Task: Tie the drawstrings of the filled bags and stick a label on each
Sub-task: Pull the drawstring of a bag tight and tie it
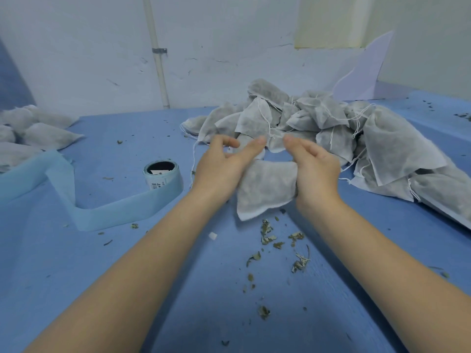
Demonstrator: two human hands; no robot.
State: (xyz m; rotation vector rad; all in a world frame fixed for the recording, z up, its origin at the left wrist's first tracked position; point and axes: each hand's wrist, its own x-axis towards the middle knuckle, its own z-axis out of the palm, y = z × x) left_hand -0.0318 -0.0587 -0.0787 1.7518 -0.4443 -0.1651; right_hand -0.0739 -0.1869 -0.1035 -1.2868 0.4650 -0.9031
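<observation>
left hand (221, 166) + right hand (315, 166) gripping filled bag (265, 189) | fingers curled, drawstring hidden behind them | label roll (163, 177) print too blurry | pile (331, 128) cut off right

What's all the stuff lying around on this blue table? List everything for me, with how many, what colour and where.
held bag: one, grey-white, between both hands, above the table
pile of bags: many, grey-white with white strings, far right
second bag heap: several, grey-white, far left edge
label roll: one, pale blue, left of the hands
backing strip: one, pale blue, trailing from the roll leftwards
leaf crumbs: scattered, green-brown, near the forearms
table: one, blue
pipe: one, white, on the wall
left hand: fingers curled at the bag's top
right hand: likewise
</observation>
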